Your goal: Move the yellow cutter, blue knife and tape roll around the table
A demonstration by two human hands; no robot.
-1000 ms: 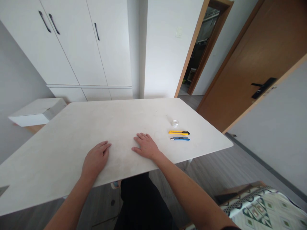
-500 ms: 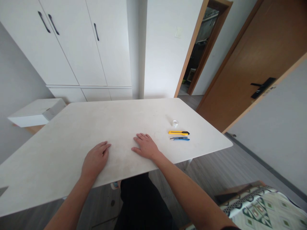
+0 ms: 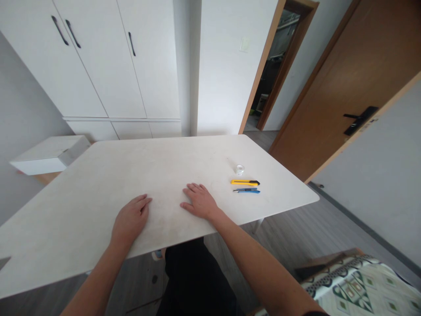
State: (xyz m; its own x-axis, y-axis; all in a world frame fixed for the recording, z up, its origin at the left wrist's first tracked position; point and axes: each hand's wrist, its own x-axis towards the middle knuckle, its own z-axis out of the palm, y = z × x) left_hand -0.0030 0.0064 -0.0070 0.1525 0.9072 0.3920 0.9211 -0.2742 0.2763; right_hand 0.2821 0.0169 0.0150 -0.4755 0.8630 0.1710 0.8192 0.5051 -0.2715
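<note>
My left hand (image 3: 130, 218) lies palm down on the white table (image 3: 98, 175) near its front edge, fingers stretched flat, holding nothing. My right hand (image 3: 199, 201) rests flat beside it, a little farther in, also open and empty. To the right of my right hand lie a yellow utility knife (image 3: 245, 182) and, just in front of it, a blue utility knife (image 3: 246, 191). A small roll of clear tape (image 3: 240, 169) stands just behind the yellow knife. Neither hand touches these things.
White cupboards (image 3: 98, 66) stand behind the table, with a low white box (image 3: 49, 153) at the left. A brown door (image 3: 355, 87) stands open at the right beside a doorway. A patterned cushion (image 3: 358, 285) sits at the lower right. Grey wood floor surrounds the table.
</note>
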